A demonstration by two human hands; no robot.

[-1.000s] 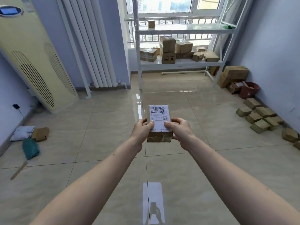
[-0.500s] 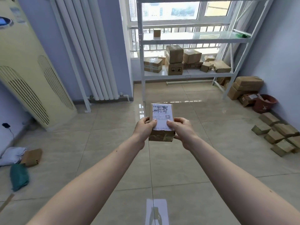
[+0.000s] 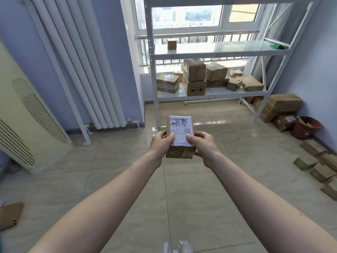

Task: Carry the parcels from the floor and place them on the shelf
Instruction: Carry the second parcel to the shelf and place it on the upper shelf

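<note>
A small brown parcel (image 3: pixel 180 127) with a white shipping label on top is held out in front of me at mid-frame. My left hand (image 3: pixel 160 143) grips its left side and my right hand (image 3: pixel 204 145) grips its right side, thumbs on the label. Ahead stands a white metal shelf (image 3: pixel 209 53) against the window. Its lower level carries several cardboard boxes (image 3: pixel 194 77). One small box (image 3: pixel 172 44) sits on the upper level. More small parcels (image 3: pixel 317 168) lie on the floor at the right.
A white radiator (image 3: pixel 80 66) and a cream floor air conditioner (image 3: pixel 27 114) line the left wall. Larger boxes (image 3: pixel 282 105) and a red bucket (image 3: pixel 306 127) sit at the right of the shelf. Open tiled floor lies between me and the shelf.
The shelf has come closer and larger in view as I walk toward it. The parcel stays held in both hands, now slightly higher in frame.
</note>
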